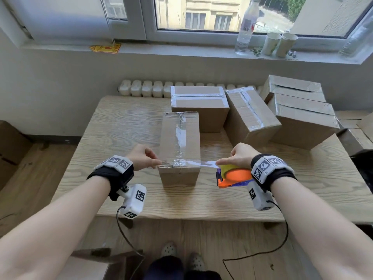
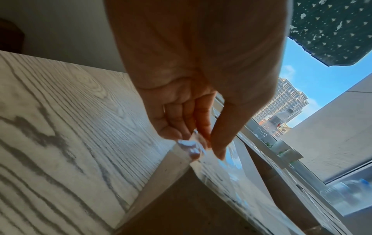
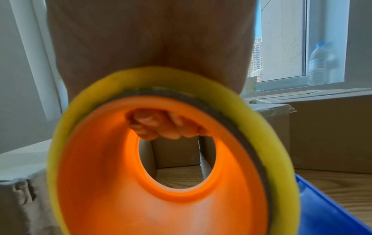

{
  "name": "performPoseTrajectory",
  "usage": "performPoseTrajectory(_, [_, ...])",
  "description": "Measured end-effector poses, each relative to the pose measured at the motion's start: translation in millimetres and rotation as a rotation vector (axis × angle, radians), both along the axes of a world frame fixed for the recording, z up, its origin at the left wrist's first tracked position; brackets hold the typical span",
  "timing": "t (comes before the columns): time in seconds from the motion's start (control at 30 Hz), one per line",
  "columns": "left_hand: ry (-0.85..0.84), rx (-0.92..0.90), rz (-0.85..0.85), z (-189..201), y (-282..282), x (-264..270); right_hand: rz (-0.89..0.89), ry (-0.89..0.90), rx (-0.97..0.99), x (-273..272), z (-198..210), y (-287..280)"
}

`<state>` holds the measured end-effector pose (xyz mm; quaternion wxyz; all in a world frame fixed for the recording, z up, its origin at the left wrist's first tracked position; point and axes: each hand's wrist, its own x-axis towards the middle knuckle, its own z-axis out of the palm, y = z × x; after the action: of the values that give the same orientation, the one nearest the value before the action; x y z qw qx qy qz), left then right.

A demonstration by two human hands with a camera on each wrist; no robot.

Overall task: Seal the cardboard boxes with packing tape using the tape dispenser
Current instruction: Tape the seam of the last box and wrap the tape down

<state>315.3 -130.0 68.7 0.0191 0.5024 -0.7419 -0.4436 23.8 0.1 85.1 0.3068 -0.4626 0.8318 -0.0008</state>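
Note:
A long narrow cardboard box stands end-on to me on the wooden table, with clear tape along its top seam. A strip of clear tape runs across its near top edge. My left hand pinches the strip's free end at the box's left corner, seen close as the tape end between thumb and fingers. My right hand grips the orange and blue tape dispenser just right of the box, fingers curled through the yellow roll's orange core.
Several taped cardboard boxes sit at the back and right of the table, one tilted. A radiator lies behind. The windowsill holds a plastic bottle and two paper cups. More cardboard lies on the floor at left.

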Motion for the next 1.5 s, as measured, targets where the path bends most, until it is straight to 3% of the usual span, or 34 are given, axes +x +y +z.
performPoseTrajectory(0.5, [-0.027, -0.037, 0.027, -15.5, -2.0, -3.0, -0.004, 0.052, 0.034, 3.5, -11.6, -3.9])
performPoseTrajectory(0.67, [-0.126, -0.072, -0.001, -8.9, -1.6, -9.0, -0.021, 0.072, 0.026, 8.7, -15.6, -2.5])
performPoseTrajectory(0.77, [-0.271, -0.177, -0.04, -2.1, -2.3, -13.2, -0.04, 0.073, 0.006, 7.8, -17.3, -0.2])
performPoseTrajectory(0.87, [-0.392, -0.402, -0.146, 6.8, 6.6, -17.5, -0.057, 0.062, -0.021, 7.1, -19.7, 2.3])
performPoseTrajectory(0.97, [-0.202, -0.599, -0.396, 8.0, 34.9, -32.8, -0.071, 0.036, -0.047, 6.0, -21.6, 4.4])
performPoseTrajectory(1.03, [-0.065, -0.596, -0.542, 0.9, 57.5, -46.1, -0.072, 0.017, -0.058, 4.2, -21.7, 5.7])
performPoseTrajectory(1.17, [-0.157, -0.609, -0.681, -26.0, 81.5, -63.9, -0.086, -0.035, -0.077, 1.7, -18.4, 10.3])
performPoseTrajectory(1.33, [-0.194, -0.626, -0.714, -47.5, 82.2, -61.8, -0.188, -0.256, -0.042, -9.6, -14.8, 14.6])
performPoseTrajectory(1.5, [-0.193, -0.64, -0.763, -50.2, 77.6, -56.1, -0.168, -0.246, -0.029, -18.8, -15.8, 24.3])
